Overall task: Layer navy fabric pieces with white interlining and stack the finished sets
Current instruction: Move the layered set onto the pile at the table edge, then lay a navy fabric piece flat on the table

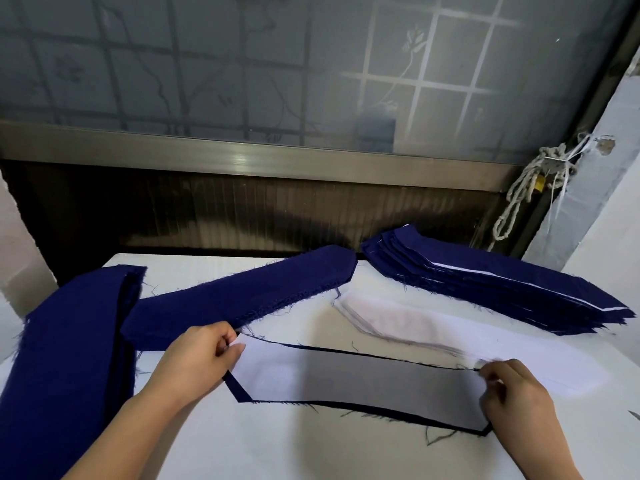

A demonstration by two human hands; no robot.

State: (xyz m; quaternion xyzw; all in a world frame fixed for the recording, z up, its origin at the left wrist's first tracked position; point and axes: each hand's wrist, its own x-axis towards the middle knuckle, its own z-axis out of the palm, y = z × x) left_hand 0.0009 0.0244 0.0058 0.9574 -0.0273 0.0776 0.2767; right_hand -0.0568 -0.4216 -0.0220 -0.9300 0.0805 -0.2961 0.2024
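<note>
A long navy fabric piece (239, 389) lies flat in front of me, only its dark rim showing round a sheet of white interlining (346, 379) spread over it. My left hand (201, 358) pinches the interlining's left end between thumb and fingers. My right hand (516, 393) pinches its right end at the upper edge. A pile of white interlining pieces (415, 323) sits just behind. A stack of loose navy pieces (242, 292) lies at the middle left. The stack of layered sets (485, 282), with thin white edges showing, is at the back right.
More navy fabric (69, 358) hangs over the white table (311, 452) at the left edge. A dark wall and frosted window rise behind the table. A knotted rope (526, 188) hangs at the right by a white pillar.
</note>
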